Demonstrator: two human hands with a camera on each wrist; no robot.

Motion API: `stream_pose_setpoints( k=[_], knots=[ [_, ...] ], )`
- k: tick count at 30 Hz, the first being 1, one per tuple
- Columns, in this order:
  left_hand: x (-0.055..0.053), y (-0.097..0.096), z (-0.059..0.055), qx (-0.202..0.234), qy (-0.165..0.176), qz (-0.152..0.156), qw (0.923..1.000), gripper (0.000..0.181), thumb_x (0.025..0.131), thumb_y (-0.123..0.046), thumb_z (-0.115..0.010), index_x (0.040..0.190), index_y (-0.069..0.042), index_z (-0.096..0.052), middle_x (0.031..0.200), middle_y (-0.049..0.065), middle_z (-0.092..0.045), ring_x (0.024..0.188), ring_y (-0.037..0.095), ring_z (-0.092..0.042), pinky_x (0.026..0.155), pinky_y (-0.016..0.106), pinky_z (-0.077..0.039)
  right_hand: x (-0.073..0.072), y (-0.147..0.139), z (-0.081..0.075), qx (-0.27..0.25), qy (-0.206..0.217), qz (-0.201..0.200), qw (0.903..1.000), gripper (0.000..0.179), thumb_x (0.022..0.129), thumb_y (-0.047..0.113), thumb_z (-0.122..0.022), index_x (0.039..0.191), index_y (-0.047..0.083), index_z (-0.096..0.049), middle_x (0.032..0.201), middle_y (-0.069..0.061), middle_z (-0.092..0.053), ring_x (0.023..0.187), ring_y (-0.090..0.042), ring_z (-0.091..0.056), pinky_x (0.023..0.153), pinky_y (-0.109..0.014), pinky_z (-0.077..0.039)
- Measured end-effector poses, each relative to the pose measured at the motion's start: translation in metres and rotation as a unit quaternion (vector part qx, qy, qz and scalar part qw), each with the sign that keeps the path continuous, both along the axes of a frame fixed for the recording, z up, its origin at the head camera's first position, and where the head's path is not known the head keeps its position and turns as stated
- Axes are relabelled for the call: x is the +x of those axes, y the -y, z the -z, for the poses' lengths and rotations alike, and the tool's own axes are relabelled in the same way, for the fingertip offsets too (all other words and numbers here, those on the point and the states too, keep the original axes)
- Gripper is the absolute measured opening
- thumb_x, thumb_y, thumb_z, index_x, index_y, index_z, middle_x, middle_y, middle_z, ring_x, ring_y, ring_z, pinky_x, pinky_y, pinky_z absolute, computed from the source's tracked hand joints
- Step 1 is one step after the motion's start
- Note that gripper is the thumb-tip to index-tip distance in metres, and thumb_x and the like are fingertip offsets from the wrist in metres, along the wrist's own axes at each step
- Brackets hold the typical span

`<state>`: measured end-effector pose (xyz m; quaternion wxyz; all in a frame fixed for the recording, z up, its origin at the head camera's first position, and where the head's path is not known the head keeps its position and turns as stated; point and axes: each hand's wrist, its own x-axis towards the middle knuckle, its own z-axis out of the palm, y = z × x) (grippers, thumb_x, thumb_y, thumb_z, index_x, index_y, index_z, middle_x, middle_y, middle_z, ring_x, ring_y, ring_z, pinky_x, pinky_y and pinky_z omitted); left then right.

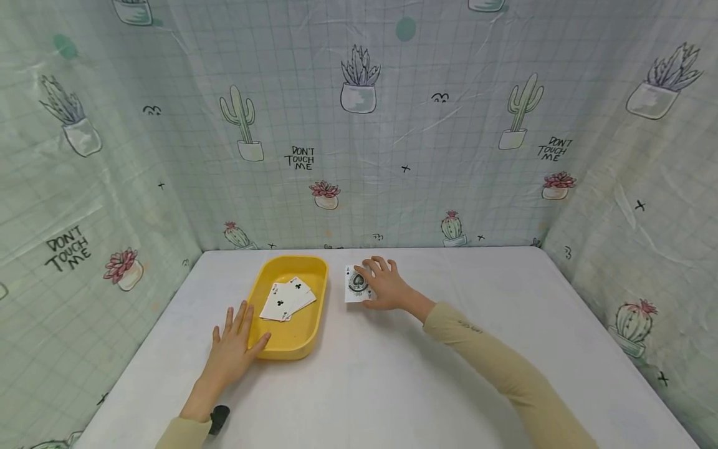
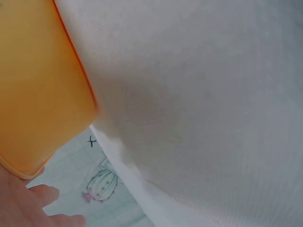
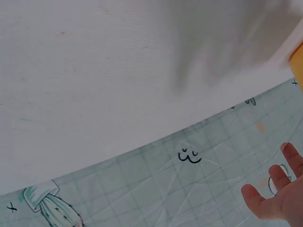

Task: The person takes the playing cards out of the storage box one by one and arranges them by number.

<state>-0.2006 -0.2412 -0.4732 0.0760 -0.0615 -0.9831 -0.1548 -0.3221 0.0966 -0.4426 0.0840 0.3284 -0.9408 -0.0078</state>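
Observation:
An ace of spades playing card [image 1: 356,285] is at my right hand [image 1: 387,288], right of a yellow tray [image 1: 297,337]. The right thumb is by its lower edge and curved fingers reach over its upper part, gripping it. In the right wrist view, those fingers [image 3: 279,191] show at the lower right, with the card out of sight. My left hand [image 1: 232,346] rests against the tray's left side, its fingers straight and spread, thumb at the near rim. Two overlapping club cards [image 1: 286,300] lie face up inside the tray.
A white table [image 1: 449,386] lies under everything. Cloth [image 1: 404,125] printed with cacti hangs behind it and along both sides. A small black object [image 1: 219,420] shows beside the left wrist.

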Motion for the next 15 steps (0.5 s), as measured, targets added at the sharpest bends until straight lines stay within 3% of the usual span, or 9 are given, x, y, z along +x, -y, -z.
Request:
stream_pose_setpoints(
  k=[9, 15],
  knots=[
    [-0.001, 0.001, -0.001, -0.002, -0.001, 0.000, 1.0000, 0.079, 0.088, -0.054, -0.039, 0.143, -0.003, -0.013, 0.149, 0.019, -0.011, 0.137, 0.041, -0.002, 0.096, 0.071, -0.009, -0.009, -0.017, 0.012, 0.010, 0.008, 0.015, 0.9998, 0.077, 0.076, 0.049, -0.061, 0.138, 0.015, -0.030, 0.137, -0.010, -0.032, 0.126, -0.032, -0.028, 0.093, -0.056, -0.030],
    [-0.001, 0.000, 0.000, -0.003, 0.002, -0.003, 1.0000, 0.078, 0.088, -0.051, -0.042, 0.143, -0.003, -0.013, 0.149, 0.019, -0.011, 0.136, 0.042, -0.002, 0.096, 0.071, -0.009, -0.014, -0.024, 0.019, 0.011, 0.040, 0.028, 0.9988, 0.075, 0.077, 0.046, -0.061, 0.138, 0.016, -0.030, 0.138, -0.010, -0.031, 0.127, -0.033, -0.026, 0.095, -0.058, -0.028]
  ],
)
